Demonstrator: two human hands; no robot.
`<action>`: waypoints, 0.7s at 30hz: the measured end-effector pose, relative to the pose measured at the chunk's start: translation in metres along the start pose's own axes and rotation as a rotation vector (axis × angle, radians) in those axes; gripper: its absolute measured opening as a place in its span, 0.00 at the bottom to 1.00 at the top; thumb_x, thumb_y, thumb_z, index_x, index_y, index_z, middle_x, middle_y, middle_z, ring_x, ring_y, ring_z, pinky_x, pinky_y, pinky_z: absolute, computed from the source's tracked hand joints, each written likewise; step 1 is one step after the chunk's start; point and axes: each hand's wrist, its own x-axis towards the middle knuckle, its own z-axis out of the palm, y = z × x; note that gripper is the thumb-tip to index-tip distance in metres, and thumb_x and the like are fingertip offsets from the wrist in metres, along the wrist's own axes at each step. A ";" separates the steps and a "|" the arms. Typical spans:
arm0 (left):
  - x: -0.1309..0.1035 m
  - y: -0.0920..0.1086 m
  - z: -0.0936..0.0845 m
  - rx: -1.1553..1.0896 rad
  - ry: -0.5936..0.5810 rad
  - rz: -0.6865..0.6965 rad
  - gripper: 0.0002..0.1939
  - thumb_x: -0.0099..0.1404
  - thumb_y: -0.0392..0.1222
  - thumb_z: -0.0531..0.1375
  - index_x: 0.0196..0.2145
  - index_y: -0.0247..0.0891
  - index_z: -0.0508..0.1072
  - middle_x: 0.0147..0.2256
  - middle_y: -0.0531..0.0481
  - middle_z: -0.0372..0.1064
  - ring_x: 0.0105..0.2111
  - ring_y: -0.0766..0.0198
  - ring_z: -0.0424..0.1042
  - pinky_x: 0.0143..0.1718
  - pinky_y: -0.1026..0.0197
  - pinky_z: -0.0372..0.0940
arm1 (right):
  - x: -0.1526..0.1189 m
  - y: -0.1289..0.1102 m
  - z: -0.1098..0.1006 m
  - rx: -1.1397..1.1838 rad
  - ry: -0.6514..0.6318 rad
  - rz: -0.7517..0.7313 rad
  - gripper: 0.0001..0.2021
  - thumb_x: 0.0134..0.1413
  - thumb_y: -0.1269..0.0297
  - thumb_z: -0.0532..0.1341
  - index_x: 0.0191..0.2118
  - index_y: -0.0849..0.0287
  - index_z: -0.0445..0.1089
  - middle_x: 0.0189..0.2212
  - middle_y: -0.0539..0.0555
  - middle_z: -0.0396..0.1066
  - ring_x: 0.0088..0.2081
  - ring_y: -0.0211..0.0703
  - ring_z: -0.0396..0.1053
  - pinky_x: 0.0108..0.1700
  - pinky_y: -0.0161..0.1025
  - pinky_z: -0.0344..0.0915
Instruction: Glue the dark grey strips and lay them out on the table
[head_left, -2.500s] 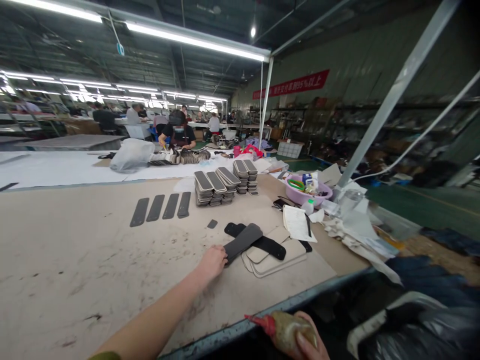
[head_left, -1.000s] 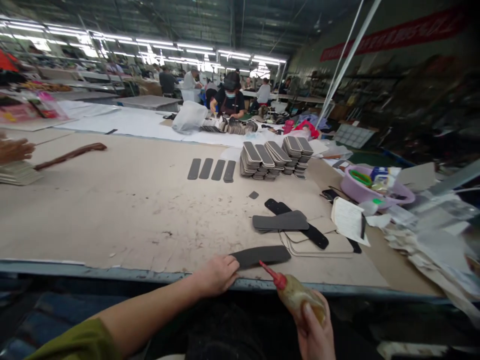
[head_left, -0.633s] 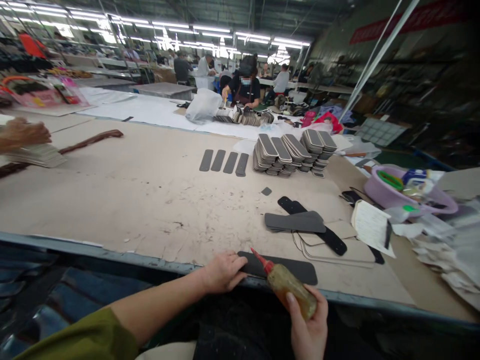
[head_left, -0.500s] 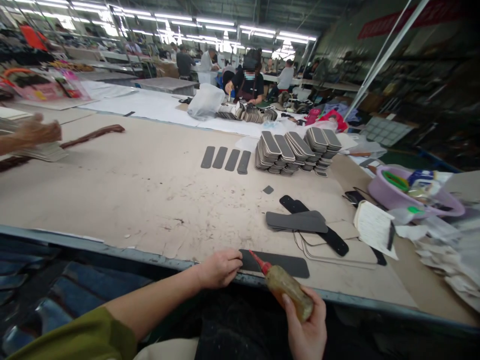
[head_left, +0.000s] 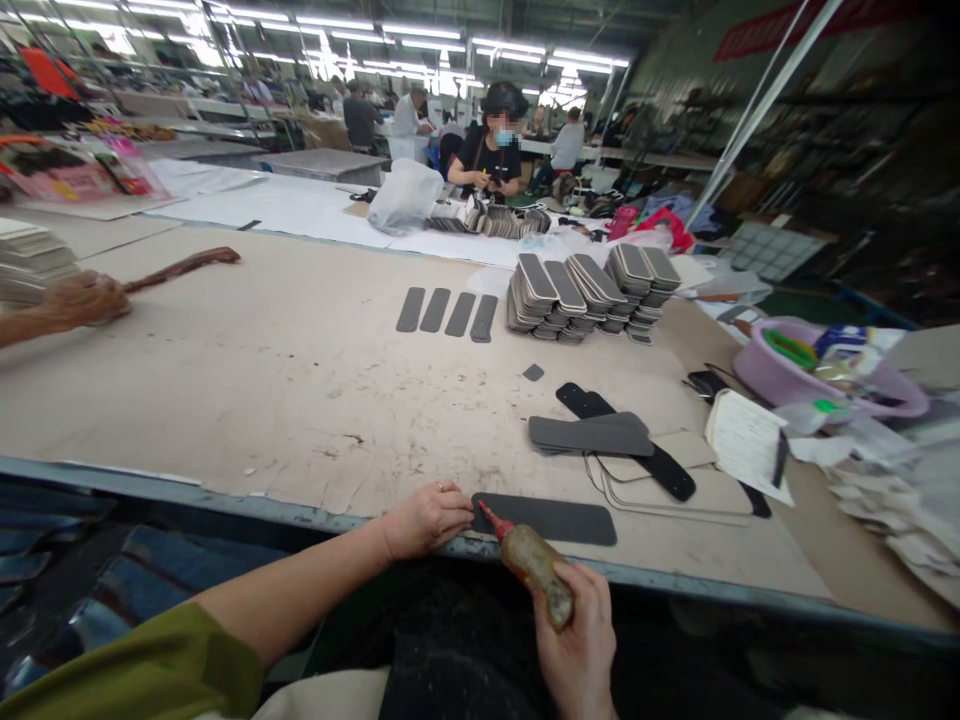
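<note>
A squeeze bottle (head_left: 534, 565) of yellowish-brown stuff, with a red pointed nozzle, is gripped in my right hand (head_left: 581, 635). Its tip points up and left, over the left end of a dark grey rounded strip (head_left: 555, 518). That strip lies flat along the near edge of the table. My left hand (head_left: 429, 518) is closed at the strip's left end, fingertips pinched at its edge. Farther right, several grey strips (head_left: 589, 435) lie stacked across longer black strips (head_left: 667, 470).
Stacks of grey-topped pieces (head_left: 585, 295) stand at the back, beside several single pieces (head_left: 446, 313) laid in a row. At right are a purple basin (head_left: 757, 358) and a notepad (head_left: 742, 440). Another person's hand (head_left: 90, 298) is at far left; a masked person (head_left: 487, 160) works opposite.
My right hand has brought the bottle left, its nozzle tip now over the strip's left end. The bottle looks more squeezed. At far left, the other person's hand has lowered to the table.
</note>
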 end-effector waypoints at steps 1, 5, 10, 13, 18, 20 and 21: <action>0.000 0.000 0.000 -0.002 0.009 -0.001 0.15 0.71 0.36 0.48 0.39 0.37 0.75 0.41 0.43 0.74 0.40 0.63 0.71 0.47 0.57 0.64 | -0.001 0.001 -0.002 -0.004 0.002 0.002 0.11 0.59 0.63 0.60 0.46 0.57 0.64 0.41 0.57 0.63 0.42 0.46 0.67 0.42 0.42 0.66; 0.001 0.001 0.000 -0.020 0.051 -0.020 0.12 0.71 0.36 0.51 0.40 0.37 0.75 0.40 0.44 0.74 0.40 0.63 0.71 0.46 0.58 0.64 | -0.003 0.008 -0.012 -0.054 0.045 0.031 0.11 0.59 0.63 0.60 0.46 0.58 0.64 0.42 0.58 0.64 0.43 0.47 0.66 0.43 0.43 0.66; 0.002 0.002 -0.001 0.000 0.048 -0.028 0.12 0.71 0.36 0.51 0.41 0.37 0.74 0.39 0.45 0.74 0.39 0.63 0.71 0.45 0.59 0.65 | 0.000 0.020 -0.033 -0.160 0.139 0.091 0.12 0.58 0.61 0.62 0.45 0.59 0.65 0.39 0.58 0.64 0.41 0.47 0.66 0.43 0.44 0.66; 0.003 0.003 -0.002 0.000 0.070 -0.023 0.11 0.70 0.36 0.52 0.41 0.37 0.74 0.39 0.45 0.73 0.38 0.64 0.71 0.45 0.59 0.66 | 0.000 0.031 -0.046 -0.224 0.200 0.108 0.13 0.57 0.60 0.63 0.44 0.60 0.65 0.38 0.58 0.65 0.40 0.47 0.66 0.43 0.45 0.66; 0.003 0.002 -0.001 0.017 0.093 -0.002 0.10 0.70 0.36 0.52 0.40 0.37 0.74 0.38 0.45 0.73 0.38 0.64 0.71 0.45 0.59 0.66 | 0.001 0.051 -0.061 -0.337 0.272 0.116 0.14 0.55 0.58 0.64 0.42 0.61 0.66 0.36 0.58 0.66 0.38 0.47 0.66 0.42 0.44 0.66; 0.003 0.001 0.001 0.027 0.104 0.018 0.10 0.69 0.35 0.53 0.40 0.36 0.74 0.38 0.45 0.73 0.37 0.63 0.71 0.43 0.59 0.66 | 0.002 0.056 -0.064 -0.384 0.292 0.123 0.15 0.55 0.55 0.63 0.42 0.62 0.66 0.35 0.58 0.67 0.37 0.48 0.66 0.41 0.44 0.66; 0.003 0.001 0.001 0.029 0.112 0.026 0.09 0.69 0.35 0.53 0.40 0.36 0.74 0.37 0.45 0.73 0.37 0.63 0.71 0.43 0.59 0.66 | 0.002 0.059 -0.066 -0.406 0.303 0.129 0.16 0.56 0.54 0.63 0.42 0.62 0.67 0.35 0.59 0.67 0.37 0.48 0.66 0.40 0.44 0.66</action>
